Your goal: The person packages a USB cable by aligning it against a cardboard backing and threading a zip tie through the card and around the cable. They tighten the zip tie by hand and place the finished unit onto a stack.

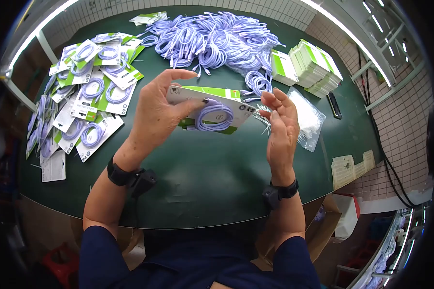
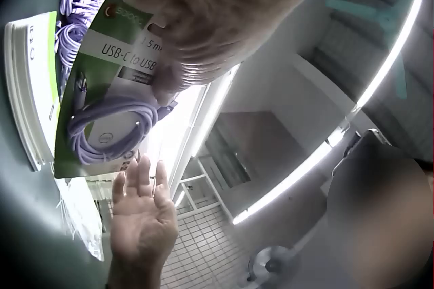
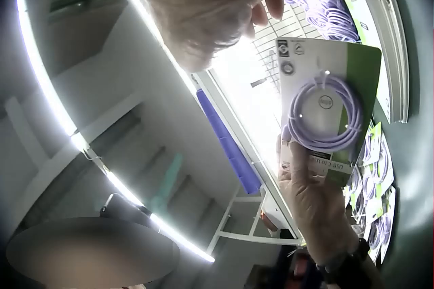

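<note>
My left hand (image 1: 152, 106) pinches a green-and-white retail card (image 1: 181, 92) at its left end, thumb across the front. A coiled lilac cable (image 1: 214, 118) is fastened to that card, which is held up over the table. In the left wrist view the card's print reads "USB-C to USB". White tie points show on the coil (image 3: 325, 113) in the right wrist view. Just off the card's right end, my right hand (image 1: 282, 132) is raised with loosely bent fingers and nothing in its grasp. Its palm (image 2: 142, 231) faces the left wrist camera.
A big heap of lilac cables (image 1: 212, 41) lies at the back. Finished-looking cable cards (image 1: 91, 89) pile up on the left. Stacked blank cards (image 1: 311, 67) stand at the back right, near a clear bag of white ties (image 1: 306, 120) and a black tool (image 1: 334, 106).
</note>
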Motion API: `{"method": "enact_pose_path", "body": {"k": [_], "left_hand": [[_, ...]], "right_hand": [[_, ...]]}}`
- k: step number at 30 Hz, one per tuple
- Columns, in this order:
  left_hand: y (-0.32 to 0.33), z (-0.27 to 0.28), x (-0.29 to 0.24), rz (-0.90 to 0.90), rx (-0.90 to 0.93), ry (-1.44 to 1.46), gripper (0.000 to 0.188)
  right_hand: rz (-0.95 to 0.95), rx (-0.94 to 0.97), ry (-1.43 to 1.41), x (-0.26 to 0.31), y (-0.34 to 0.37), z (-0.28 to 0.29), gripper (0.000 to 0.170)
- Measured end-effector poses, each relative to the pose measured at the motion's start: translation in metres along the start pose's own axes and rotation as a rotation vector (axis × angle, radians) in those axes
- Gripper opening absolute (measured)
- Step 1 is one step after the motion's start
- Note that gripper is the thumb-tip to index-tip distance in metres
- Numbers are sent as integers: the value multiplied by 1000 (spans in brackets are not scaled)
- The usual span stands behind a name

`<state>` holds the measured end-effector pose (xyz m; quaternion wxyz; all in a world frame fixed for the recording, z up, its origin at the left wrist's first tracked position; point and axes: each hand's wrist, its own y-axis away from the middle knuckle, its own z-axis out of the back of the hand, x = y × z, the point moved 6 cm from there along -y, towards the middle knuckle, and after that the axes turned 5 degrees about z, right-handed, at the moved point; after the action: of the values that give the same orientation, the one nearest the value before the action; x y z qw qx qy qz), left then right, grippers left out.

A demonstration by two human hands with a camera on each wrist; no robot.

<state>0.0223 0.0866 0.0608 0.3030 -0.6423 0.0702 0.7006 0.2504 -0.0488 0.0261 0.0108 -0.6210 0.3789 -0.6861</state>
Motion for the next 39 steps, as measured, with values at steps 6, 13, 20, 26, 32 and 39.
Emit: {"method": "enact_pose_path", "body": {"k": [6, 13, 20, 26, 32, 39], "left_hand": [[12, -24, -13, -101, 156, -205, 50], [20, -29, -33, -656, -218, -411, 58], [36, -45, -27, -485, -189, -480, 59], [31, -74, 30, -23, 37, 121, 55], [13, -83, 25, -198, -112, 214, 46], [9, -110, 26, -157, -149, 168, 40]], "right_hand": [[205, 493, 489, 28, 16, -43, 50], [-263, 342, 75, -11, 27, -38, 30], [-285, -26, -312, -21, 21, -22, 28], [-95, -105, -211, -4, 19, -30, 33], [77, -99, -34, -4, 21, -19, 54], [344, -258, 173, 6, 12, 5, 41]]}}
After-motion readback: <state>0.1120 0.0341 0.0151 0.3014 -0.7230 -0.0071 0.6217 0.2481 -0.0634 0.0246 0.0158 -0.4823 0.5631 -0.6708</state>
